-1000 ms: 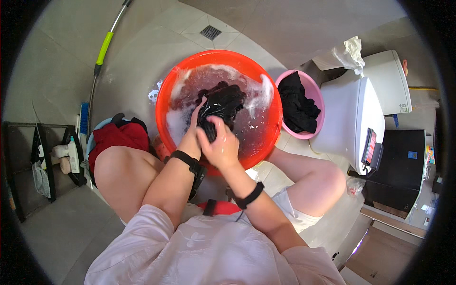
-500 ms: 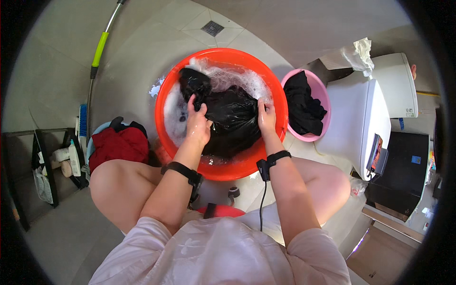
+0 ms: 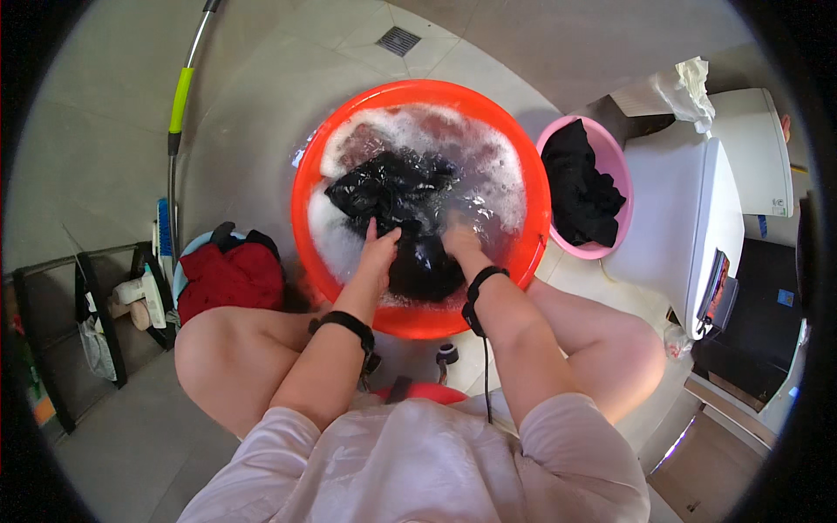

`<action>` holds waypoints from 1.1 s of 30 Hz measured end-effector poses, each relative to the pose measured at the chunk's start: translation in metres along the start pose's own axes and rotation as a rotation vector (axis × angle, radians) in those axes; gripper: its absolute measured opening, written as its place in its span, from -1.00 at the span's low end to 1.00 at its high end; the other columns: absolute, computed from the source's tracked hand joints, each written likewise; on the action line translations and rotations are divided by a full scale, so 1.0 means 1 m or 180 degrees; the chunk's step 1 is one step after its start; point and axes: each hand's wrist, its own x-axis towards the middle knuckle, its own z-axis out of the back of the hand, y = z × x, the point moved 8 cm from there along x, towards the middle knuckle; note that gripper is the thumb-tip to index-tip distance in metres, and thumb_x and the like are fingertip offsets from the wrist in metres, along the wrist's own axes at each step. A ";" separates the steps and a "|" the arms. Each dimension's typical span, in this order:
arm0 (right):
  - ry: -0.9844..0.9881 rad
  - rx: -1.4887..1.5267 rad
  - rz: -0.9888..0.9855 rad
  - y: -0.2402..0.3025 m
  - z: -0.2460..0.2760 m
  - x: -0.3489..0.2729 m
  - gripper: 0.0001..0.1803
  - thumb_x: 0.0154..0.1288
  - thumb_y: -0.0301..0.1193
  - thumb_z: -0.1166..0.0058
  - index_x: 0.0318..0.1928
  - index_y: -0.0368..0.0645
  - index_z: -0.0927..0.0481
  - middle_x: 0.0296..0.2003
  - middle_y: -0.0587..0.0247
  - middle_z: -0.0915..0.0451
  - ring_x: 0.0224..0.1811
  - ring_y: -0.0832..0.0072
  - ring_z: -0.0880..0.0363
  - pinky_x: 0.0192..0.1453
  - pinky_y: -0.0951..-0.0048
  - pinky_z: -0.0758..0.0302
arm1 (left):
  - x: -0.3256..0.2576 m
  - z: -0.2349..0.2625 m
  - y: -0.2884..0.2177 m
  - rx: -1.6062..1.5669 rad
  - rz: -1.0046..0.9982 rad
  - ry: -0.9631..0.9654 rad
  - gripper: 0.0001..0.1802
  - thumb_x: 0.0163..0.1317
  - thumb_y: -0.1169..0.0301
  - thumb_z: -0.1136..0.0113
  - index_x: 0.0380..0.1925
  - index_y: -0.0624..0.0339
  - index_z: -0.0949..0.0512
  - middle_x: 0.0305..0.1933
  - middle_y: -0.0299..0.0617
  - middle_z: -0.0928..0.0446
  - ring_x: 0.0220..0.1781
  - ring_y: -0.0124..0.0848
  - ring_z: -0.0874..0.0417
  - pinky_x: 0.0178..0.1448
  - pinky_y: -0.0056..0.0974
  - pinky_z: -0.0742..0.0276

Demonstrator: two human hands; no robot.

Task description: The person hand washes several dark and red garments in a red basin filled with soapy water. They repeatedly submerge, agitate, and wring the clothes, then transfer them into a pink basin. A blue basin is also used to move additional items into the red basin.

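Note:
A wet black garment lies partly sunk in soapy water inside a large orange-red basin. My left hand is closed on the near left side of the cloth, thumb up. Opposite it, my right hand grips the cloth's right side; its fingers dip into the water and blur. Between the two hands, part of the garment bulges toward me, while the rest spreads out beyond them under the surface. White foam rings the water, thickest along the far and left sides.
Right of the basin stands a pink tub with dark cloth in it. A light-blue basin heaped with red cloth sits at left. Nearby are a mop handle, a black rack, a white toilet and a floor drain.
The garment, lifted and stretched between my hands before, has gone down into the water and spread out. Both hands have lowered toward me, the right one also leftward, closer to the left.

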 end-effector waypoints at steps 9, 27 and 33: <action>-0.0493 0.3811 0.0573 0.038 0.117 -0.093 -0.34 0.10 -0.54 -0.22 0.28 -0.22 -0.41 -0.05 0.03 -0.62 -0.04 0.31 -0.61 0.05 0.35 -0.56 | -0.063 -0.082 -0.034 0.2765 -0.1447 0.1615 0.53 -0.18 -0.07 -0.60 0.51 0.41 0.28 0.56 0.19 -0.04 0.59 -0.05 -0.06 0.60 -0.18 0.02; -0.1125 0.4158 0.1957 0.114 0.293 -0.240 -0.04 0.01 -0.31 -0.47 0.32 -0.44 -0.19 0.04 -0.18 -0.53 -0.07 0.25 -0.64 -0.02 0.31 -0.63 | -0.251 -0.107 -0.157 0.3140 -0.2806 -0.0176 -0.42 -0.07 0.04 -0.35 -0.17 0.31 -0.64 -0.13 0.23 -0.66 -0.02 0.12 -0.67 0.11 0.01 -0.58; -0.0920 0.2219 0.0572 0.077 0.137 -0.161 0.28 -0.17 0.06 -0.55 0.42 -0.33 -0.10 0.25 -0.27 -0.45 0.29 0.00 -0.47 0.40 0.22 -0.37 | -0.122 -0.079 -0.064 0.3616 -0.1707 0.0204 -0.26 0.10 -0.15 -0.21 0.06 0.27 -0.62 0.13 0.22 -0.58 0.22 0.04 -0.59 0.26 -0.01 -0.49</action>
